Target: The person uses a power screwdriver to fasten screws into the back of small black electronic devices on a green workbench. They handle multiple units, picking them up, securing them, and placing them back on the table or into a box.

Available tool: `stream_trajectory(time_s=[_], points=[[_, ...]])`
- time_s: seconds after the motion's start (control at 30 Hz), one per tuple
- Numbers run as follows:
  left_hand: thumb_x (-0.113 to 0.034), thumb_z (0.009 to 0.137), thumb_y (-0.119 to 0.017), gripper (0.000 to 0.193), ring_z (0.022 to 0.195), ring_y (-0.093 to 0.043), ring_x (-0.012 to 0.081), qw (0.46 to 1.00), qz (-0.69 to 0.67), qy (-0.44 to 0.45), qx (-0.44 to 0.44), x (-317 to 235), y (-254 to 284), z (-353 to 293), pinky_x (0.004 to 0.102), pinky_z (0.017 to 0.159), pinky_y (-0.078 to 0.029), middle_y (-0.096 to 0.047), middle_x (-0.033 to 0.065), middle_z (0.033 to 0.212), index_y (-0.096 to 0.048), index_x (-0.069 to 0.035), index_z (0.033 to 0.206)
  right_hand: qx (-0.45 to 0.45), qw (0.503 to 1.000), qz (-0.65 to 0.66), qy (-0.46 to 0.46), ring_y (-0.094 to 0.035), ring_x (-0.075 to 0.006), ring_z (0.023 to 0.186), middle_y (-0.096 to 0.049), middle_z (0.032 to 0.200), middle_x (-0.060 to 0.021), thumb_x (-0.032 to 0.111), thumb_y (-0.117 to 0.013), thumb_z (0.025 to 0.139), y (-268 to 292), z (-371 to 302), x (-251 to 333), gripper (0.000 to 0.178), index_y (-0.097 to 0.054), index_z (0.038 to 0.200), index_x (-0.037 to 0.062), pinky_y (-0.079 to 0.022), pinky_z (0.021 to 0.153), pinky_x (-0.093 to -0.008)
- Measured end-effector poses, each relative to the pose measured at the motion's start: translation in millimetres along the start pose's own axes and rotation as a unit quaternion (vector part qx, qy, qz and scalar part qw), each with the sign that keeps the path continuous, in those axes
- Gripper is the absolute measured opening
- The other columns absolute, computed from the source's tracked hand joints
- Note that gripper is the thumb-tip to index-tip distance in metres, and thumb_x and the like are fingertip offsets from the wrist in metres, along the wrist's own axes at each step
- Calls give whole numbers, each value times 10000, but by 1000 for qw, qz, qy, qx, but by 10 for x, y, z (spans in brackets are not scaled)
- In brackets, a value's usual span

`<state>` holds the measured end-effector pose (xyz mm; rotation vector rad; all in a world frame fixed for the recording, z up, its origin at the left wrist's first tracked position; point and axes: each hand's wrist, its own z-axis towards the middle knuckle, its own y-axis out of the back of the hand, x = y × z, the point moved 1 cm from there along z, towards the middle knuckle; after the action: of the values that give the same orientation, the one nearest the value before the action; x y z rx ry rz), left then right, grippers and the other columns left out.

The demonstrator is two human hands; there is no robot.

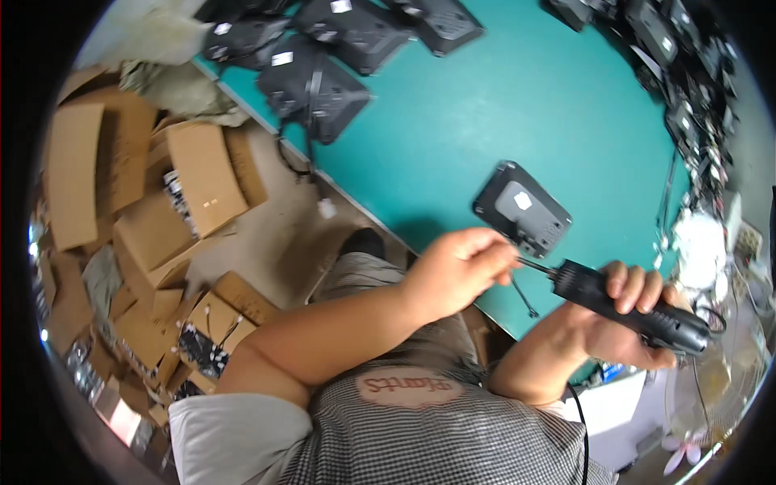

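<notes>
Right hand (626, 311) grips a black electric screwdriver (630, 307); left hand (457, 271) pinches its bit (533, 265) above the teal table (485, 121).

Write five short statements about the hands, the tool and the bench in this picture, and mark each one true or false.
1. The right hand grips a black electric screwdriver. True.
2. The left hand rests flat on the tabletop. False: it is raised, its fingertips pinching at the screwdriver's bit.
3. A dark device with a grey panel lies alone on the teal table. True.
4. The floor to the left holds blue plastic crates. False: cardboard boxes lie there.
5. More dark devices are gathered at the table's far edge. True.
</notes>
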<state>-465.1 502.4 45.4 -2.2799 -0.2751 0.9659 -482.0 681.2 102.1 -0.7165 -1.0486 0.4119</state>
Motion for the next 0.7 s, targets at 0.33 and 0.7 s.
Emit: stream_trajectory(time_s=[0.33, 0.7], points=[[-175, 953, -526, 209, 558, -448, 38, 983, 174, -46, -21, -8, -37, 2, 183, 485, -376, -611, 38, 723, -616, 3, 889, 7, 1000, -6, 9, -576, -223, 646, -544, 838, -104, 636, -533, 816, 61, -78, 2, 729, -466, 1187, 12, -453, 579, -362], [-115, 804, -667, 274, 849, -576, 230, 709, 613, -347, -3, -304, 479, 646, 325, 742, -477, -606, 66, 934, -694, -194, 1065, 47, 987, -139, 58, -557, -225, 619, -554, 841, -106, 730, -515, 768, 102, -324, -384, 804, -484, 1186, 44, -458, 576, -369]])
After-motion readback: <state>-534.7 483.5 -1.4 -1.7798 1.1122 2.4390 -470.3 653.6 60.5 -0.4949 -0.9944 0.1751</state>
